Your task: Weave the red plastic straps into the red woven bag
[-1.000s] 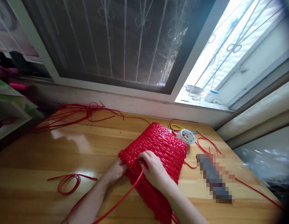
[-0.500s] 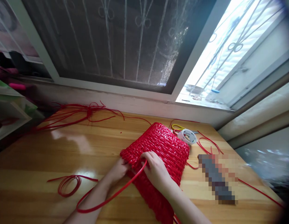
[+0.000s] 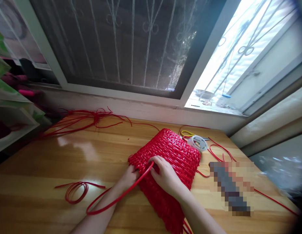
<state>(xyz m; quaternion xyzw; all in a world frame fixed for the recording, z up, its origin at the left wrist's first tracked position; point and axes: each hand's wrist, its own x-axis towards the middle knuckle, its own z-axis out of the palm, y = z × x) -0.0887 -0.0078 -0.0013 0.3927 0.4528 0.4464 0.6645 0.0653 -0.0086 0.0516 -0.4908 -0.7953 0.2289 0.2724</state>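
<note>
- Drawn in since a second ago, the red strand (image 3: pixel 121 197) bows smaller.
- Left hand (image 3: pixel 130 178) reaches under the woven red piece (image 3: pixel 174 152) on the table (image 3: pixel 39 169); fingers hidden, wide or narrow cannot be told.
- Right hand (image 3: pixel 165 173) curls over the piece's edge, fingers narrow at the strand; whether they pinch it is unclear.
- Threading that edge seems in hand; next likely calls for drawing slack through.

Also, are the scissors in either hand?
No, the scissors lie by the tape roll, while the left hand and right hand are at the red woven piece.
</note>
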